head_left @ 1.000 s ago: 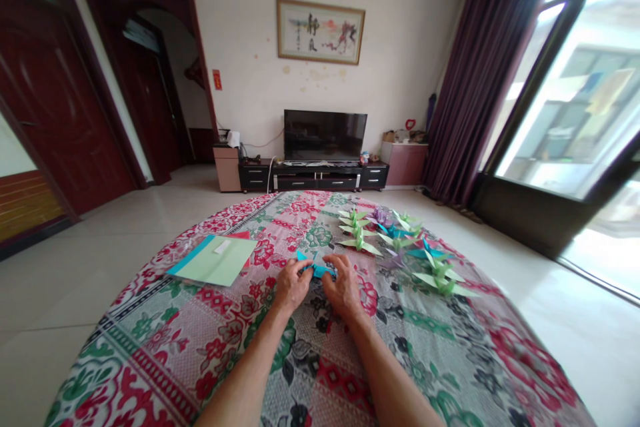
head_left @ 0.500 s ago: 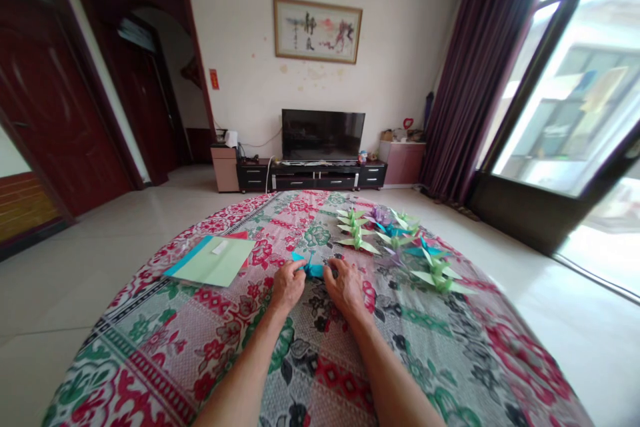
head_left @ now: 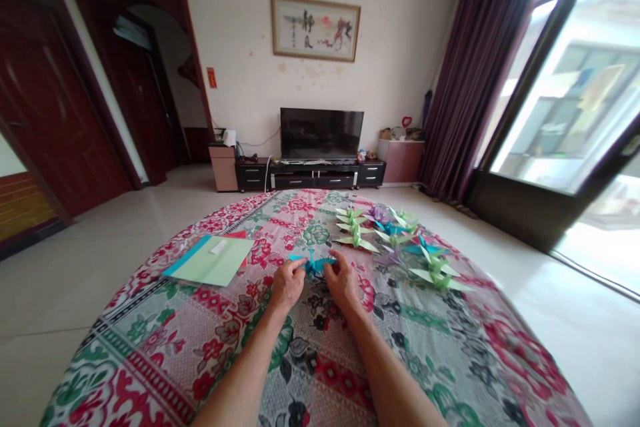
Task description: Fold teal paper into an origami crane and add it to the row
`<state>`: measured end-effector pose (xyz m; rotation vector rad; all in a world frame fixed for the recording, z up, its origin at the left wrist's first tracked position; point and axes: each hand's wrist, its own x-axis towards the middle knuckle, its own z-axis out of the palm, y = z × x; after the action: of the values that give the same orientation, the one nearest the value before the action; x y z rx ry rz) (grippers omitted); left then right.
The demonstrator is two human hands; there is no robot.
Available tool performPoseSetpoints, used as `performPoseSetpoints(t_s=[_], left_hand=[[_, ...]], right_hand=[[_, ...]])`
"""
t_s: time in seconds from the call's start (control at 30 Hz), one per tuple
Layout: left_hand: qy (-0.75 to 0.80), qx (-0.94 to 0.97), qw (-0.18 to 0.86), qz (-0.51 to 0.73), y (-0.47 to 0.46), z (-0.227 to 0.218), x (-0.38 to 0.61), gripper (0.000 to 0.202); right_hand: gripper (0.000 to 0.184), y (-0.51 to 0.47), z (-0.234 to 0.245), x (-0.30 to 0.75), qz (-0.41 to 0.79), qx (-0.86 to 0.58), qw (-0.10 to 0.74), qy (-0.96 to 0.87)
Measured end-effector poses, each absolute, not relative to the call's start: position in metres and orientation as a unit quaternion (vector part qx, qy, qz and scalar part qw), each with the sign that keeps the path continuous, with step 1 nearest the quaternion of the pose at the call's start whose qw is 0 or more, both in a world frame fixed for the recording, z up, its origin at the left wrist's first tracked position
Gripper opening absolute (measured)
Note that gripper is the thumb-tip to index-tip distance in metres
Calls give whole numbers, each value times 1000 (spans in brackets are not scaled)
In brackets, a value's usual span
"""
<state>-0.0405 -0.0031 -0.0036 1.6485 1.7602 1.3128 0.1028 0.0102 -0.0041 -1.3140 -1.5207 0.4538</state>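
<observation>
A small blue paper crane [head_left: 314, 263] lies on the flowered tablecloth [head_left: 320, 360] in front of me. My left hand [head_left: 287, 284] pinches its left side with closed fingers. My right hand [head_left: 343, 281] pinches its right side, thumb and fingers together on the paper. The crane's wings stick out between and above my fingertips. Both forearms stretch over the cloth towards it.
A stack of coloured paper sheets [head_left: 213, 260], light green on top, lies to the left. Several folded cranes [head_left: 395, 243] in green, blue and purple stand in rows to the right. Beyond the table are a tiled floor, a TV [head_left: 321, 134] and a window.
The blue crane's wings have spread wider between my fingers. Both hands stayed on it and shifted slightly away from me.
</observation>
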Motion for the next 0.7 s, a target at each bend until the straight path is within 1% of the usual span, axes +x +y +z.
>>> performPoseSetpoints(t_s=[0.1, 0.33, 0.47, 0.53, 0.7], left_hand=[[624, 598, 194, 464, -3, -3, -38, 29], [628, 590, 209, 462, 2, 4, -27, 27], [624, 576, 222, 480, 11, 2, -20, 23], [614, 568, 237, 494, 15, -1, -18, 21], [593, 522, 309, 530, 20, -3, -15, 22]], right_hand=[[39, 12, -5, 104, 189, -549, 534, -615], [43, 14, -4, 107, 236, -548, 556, -578], [52, 16, -4, 106, 243, -549, 579, -552], [54, 17, -4, 107, 248, -554, 584, -539], [51, 22, -6, 109, 284, -549, 581, -530]])
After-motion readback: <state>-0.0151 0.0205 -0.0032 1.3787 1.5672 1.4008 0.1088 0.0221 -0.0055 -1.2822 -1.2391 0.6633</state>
